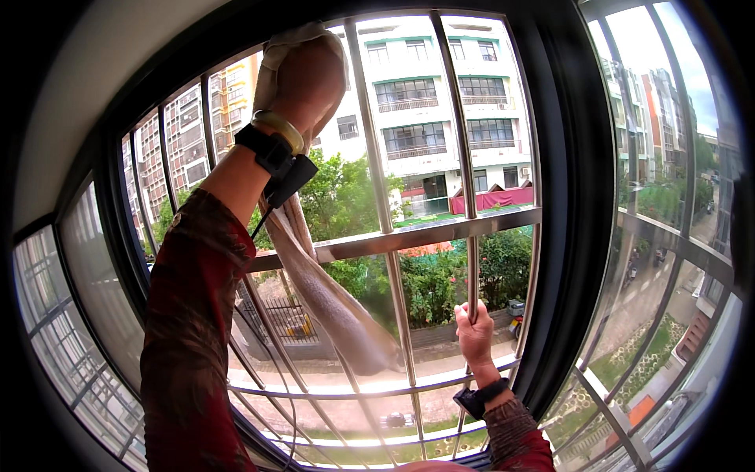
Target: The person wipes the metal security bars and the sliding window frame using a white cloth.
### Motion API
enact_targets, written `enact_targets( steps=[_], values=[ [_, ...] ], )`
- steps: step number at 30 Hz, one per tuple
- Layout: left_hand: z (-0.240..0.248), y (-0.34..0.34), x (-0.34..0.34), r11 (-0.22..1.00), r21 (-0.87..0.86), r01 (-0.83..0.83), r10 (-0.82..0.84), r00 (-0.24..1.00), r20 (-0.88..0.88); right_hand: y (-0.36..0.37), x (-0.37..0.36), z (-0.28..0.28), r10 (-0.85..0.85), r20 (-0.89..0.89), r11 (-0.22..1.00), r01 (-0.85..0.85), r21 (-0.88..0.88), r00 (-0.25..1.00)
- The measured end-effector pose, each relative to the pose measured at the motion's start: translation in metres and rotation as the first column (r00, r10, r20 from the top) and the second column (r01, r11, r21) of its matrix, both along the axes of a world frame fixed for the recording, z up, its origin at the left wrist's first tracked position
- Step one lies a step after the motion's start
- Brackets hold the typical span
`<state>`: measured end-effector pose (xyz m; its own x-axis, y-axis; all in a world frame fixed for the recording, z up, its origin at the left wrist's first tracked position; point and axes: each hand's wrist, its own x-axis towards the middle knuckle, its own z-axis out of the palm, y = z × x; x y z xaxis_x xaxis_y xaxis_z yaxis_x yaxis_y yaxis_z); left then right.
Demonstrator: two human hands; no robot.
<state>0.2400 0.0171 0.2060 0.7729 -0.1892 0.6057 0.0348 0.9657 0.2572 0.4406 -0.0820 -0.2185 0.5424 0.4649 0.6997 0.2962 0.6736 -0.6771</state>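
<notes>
My left arm reaches up to the top of the window opening, and my left hand (313, 77) is at the upper black frame with a white cloth (334, 315) in its grip. Part of the cloth wraps over the fingers and hides them. The rest hangs down past the wrist in front of the bars, its lower end blurred. Lower down on the right, my right hand (475, 332) is closed around an upright metal bar (473, 267), below the wide crossbar (425, 234).
A black window frame (562, 157) surrounds the barred opening. Glass panes (668, 212) stand on the right and left. A thin cable (292, 409) runs down from the black device (291, 181) on my left wrist. Beyond the bars are trees, a white building (409, 102) and the ground below.
</notes>
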Motion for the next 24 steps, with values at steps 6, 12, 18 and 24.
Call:
enact_targets(
  steps=[6, 12, 18, 24],
  values=[
    [-0.051, -0.067, 0.02, -0.217, 0.373, -0.902, 0.679, 0.135, 0.721, 0.001, 0.004, -0.002, 0.017, -0.029, 1.0, -0.017, -0.013, 0.999],
    [-0.035, -0.083, 0.083, -0.591, -0.76, 0.27, -0.708, 0.277, 0.65, 0.004, 0.011, -0.006, -0.079, 0.0, 0.995, 0.078, -0.06, 0.997],
    [0.021, -0.057, 0.106, -0.496, -0.854, 0.156, -0.821, 0.236, 0.52, 0.007, 0.006, -0.008, -0.106, 0.028, 0.994, 0.106, -0.024, 0.994],
    [0.03, -0.067, 0.088, -0.555, -0.79, 0.263, -0.757, 0.235, 0.61, 0.003, 0.005, -0.006, -0.103, 0.038, 0.994, 0.104, -0.022, 0.994]
  ],
)
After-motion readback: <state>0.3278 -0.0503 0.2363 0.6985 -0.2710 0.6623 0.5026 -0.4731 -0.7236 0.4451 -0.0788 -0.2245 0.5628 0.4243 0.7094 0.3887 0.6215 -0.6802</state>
